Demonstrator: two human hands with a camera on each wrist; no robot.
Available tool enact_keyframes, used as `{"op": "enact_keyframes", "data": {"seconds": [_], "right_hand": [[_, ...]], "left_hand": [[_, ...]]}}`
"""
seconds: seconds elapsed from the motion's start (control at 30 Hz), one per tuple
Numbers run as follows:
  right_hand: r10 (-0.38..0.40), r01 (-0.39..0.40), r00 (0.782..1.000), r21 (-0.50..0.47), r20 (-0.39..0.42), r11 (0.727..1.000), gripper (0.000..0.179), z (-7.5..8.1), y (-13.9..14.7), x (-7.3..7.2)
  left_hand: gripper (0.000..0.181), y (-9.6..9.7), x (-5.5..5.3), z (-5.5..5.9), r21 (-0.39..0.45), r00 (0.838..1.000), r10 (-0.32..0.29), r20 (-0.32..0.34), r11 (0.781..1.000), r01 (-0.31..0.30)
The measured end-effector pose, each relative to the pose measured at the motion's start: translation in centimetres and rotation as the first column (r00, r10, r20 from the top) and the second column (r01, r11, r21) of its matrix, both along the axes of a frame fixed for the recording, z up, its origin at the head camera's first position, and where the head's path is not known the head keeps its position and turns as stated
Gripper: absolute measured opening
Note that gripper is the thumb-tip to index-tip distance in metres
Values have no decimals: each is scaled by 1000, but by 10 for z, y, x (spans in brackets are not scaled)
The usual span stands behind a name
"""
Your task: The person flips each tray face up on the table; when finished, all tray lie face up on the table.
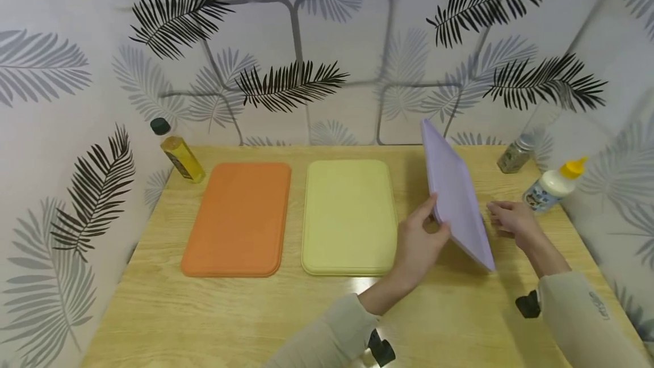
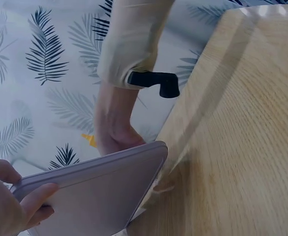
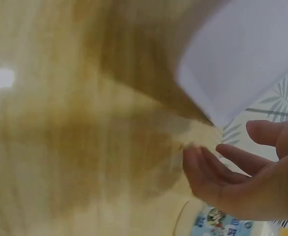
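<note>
My left hand (image 1: 415,247) grips a light purple rectangular tray (image 1: 452,186) by its near left edge, thumb on one face and fingers on the other. The tray is tilted steeply up on its side, its shallow rim showing. In the left wrist view, the tray's flat face (image 2: 100,196) is toward the camera. My right hand (image 1: 513,223) is to the right of the tray, apart from it, with loosely bent fingers and nothing in them. The right wrist view shows that hand (image 3: 247,187) below the blurred tray corner (image 3: 232,73).
A yellow tray (image 1: 349,217) and an orange tray (image 1: 237,220) lie flat on the wooden table (image 1: 230,322). An oil-coloured bottle (image 1: 183,159) stands back left. At the right are a glass jar (image 1: 516,154) and a white bottle with an orange cap (image 1: 552,186). Patterned walls border the table.
</note>
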State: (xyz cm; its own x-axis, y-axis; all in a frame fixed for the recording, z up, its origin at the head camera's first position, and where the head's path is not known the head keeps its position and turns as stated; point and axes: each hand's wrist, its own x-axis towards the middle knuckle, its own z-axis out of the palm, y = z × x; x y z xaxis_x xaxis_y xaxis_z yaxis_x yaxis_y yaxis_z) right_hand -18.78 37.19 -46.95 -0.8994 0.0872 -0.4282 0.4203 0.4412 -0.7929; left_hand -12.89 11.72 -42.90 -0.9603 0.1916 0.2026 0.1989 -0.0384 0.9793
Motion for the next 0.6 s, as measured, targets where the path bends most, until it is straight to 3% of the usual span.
{"op": "enact_keyframes", "data": {"seconds": [0.13,0.27,0.33,0.47,0.6], "right_hand": [[-32,35,999,-77,42,996,66,-5,3,6],[-1,3,999,-50,54,999,62,-3,5,6],[15,-10,998,-91,62,996,54,-6,9,4],[38,-10,993,-246,107,969,31,-13,16,5],[42,5,991,-348,128,938,38,-15,15,7]], "left_hand": [[55,-2,0,0,87,995,-19,96,996,11],[54,-7,-2,3,165,991,-38,130,986,16],[51,-9,-4,3,190,990,-35,133,982,9],[44,-14,-8,5,237,989,-29,142,971,-6],[44,-21,-13,9,261,988,-47,149,965,7]]}}
